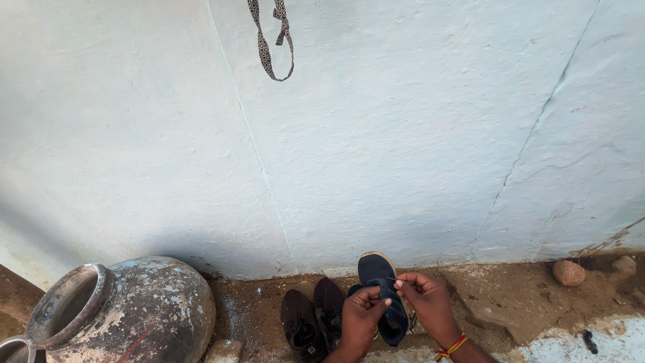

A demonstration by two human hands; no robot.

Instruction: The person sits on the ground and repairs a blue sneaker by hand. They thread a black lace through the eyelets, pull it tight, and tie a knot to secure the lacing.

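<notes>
Things we can't see all of

The left hand (361,310) hides part of the blue shoe (384,296). The big pot (134,312) and both arms run off the bottom edge. The hanging strap (271,40) is cut off at the top.

The pale wall (376,154) closes off everything toward twelve o'clock, just beyond the blue shoe (384,296). At nine o'clock a pair of dark shoes (314,319) lies just beside it, and farther out a big metal pot (134,312) blocks the ground. Toward three o'clock bare dirt floor (517,296) runs open as far as a round stone (569,272).
</notes>
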